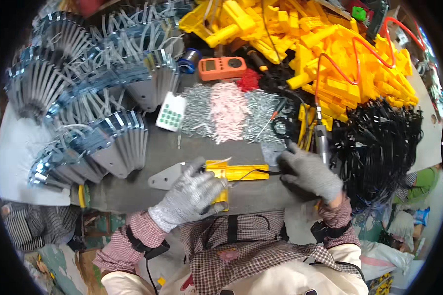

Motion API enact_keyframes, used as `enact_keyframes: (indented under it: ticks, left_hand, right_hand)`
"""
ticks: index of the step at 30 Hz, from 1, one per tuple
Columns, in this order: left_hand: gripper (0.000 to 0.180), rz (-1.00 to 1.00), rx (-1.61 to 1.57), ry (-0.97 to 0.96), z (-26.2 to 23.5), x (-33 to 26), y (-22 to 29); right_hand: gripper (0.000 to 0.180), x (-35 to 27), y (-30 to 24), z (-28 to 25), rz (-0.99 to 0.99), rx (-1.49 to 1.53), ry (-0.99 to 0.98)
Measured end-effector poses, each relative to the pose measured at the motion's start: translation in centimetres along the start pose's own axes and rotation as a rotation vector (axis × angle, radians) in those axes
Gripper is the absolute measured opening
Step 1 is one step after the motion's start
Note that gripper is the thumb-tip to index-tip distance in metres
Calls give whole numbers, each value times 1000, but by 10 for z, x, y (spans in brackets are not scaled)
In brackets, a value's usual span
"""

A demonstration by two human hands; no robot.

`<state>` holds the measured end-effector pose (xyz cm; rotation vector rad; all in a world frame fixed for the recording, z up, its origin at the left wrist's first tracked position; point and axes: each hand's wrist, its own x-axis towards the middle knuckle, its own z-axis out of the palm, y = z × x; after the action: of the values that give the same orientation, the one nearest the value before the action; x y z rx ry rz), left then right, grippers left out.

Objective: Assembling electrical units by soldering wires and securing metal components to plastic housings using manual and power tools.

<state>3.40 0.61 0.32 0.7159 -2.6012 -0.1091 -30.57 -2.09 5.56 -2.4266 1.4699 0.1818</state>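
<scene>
My left hand (189,194), in a grey knit glove, curls over a T-shaped yellow plastic housing (246,172) and grips it at its left end. Beneath that hand a flat grey metal plate (163,177) pokes out to the left. A thin dark wire (248,173) runs along the housing toward my right hand (310,172). This hand, gloved too, hovers low over the table just right of the housing, its visible fingers apart. Beside its fingertips lies a small clear flat piece (270,153). Its palm side is hidden.
Piles of silvery screws (197,110) and pink pieces (227,110) lie ahead, below an orange meter (222,68). Bundled metal plates (118,147) fill the left. Yellow housings (349,59) heap at far right, near black cables (379,147) and a power screwdriver (321,140) on a red hose.
</scene>
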Motion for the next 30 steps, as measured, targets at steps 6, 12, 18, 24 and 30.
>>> enact_keyframes:
  ticks: [6,12,18,24,30]
  left_hand:
    - [60,-409,-155,-135,-28,79,-20]
    - [26,-266,160,59,3,22,2]
    - [41,-258,370,213,31,-4,11]
    - [44,-205,193,125,32,-7,5]
    - [48,-176,139,61,30,-8,4]
  right_hand:
    - [23,13,-23,-25,-176,248,370]
    - [33,9,-17,24,-223,236,242]
    - [41,13,-20,24,-221,156,226]
    - [38,32,-8,21,-223,53,345]
    - [34,28,-11,22,-140,342,340]
